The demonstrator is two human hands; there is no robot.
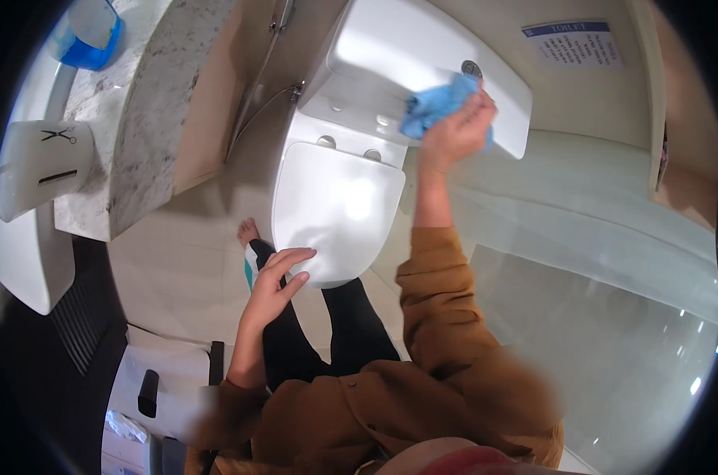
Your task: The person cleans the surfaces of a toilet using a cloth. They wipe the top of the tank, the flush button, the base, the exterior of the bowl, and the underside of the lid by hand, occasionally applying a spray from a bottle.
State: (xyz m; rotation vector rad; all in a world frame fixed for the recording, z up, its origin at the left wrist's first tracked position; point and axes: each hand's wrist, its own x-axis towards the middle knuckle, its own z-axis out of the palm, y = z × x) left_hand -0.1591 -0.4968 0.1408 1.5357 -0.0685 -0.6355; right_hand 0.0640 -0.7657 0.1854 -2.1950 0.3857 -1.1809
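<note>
A crumpled blue cloth (436,104) is gripped in my right hand (460,130). The hand is over the front of the white toilet cistern (394,41), close to the round metal flush button (470,69). Some blur softens the cloth and fingers. Below the cistern, the white toilet lid (335,202) is down, with two round hinge caps (326,142) behind it. My left hand (276,282) holds nothing; its thumb and fingers are spread over the lid's near left edge. Whether the left fingertips touch the lid cannot be made out.
A speckled stone countertop (139,119) juts in at the left, carrying a bottle of blue liquid (92,41) and a white canister (47,166) beside a white basin (32,267). A thin hose (258,110) hangs left of the cistern. Glass-like panelling (573,196) lies right; a notice (573,44) is on the wall.
</note>
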